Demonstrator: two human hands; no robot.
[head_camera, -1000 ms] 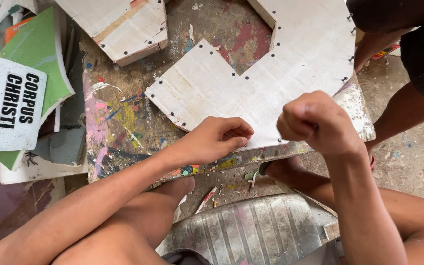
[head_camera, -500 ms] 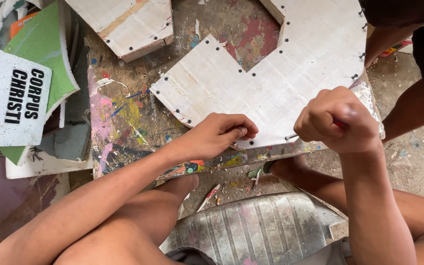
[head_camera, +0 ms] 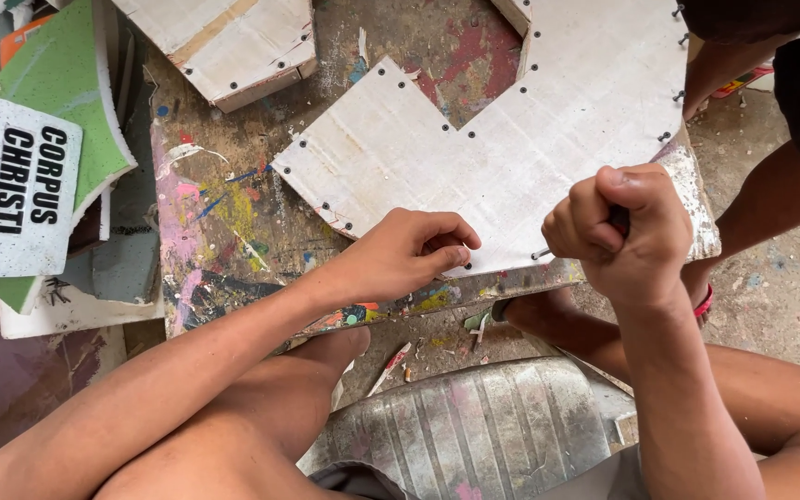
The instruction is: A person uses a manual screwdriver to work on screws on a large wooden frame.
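A large white angular cut-out panel (head_camera: 511,139), studded along its edges with small dark nails, lies on a paint-splattered board (head_camera: 224,241). My left hand (head_camera: 405,250) rests on the panel's near edge, fingers pinched at a spot there; what they pinch is too small to tell. My right hand (head_camera: 618,231) is a closed fist around a thin tool whose metal tip (head_camera: 541,253) sticks out toward the panel's edge, just right of my left fingers.
A smaller white nailed box shape (head_camera: 233,42) lies at the back. Green and white foam sheets and a printed sign (head_camera: 20,176) pile up at the left. Another person's arm and leg (head_camera: 770,185) stand at the right. A worn ribbed seat (head_camera: 474,435) is below.
My right fist has dropped down and left, closer to the panel's edge and my left fingers. The left hand has stayed pinched at the same spot.
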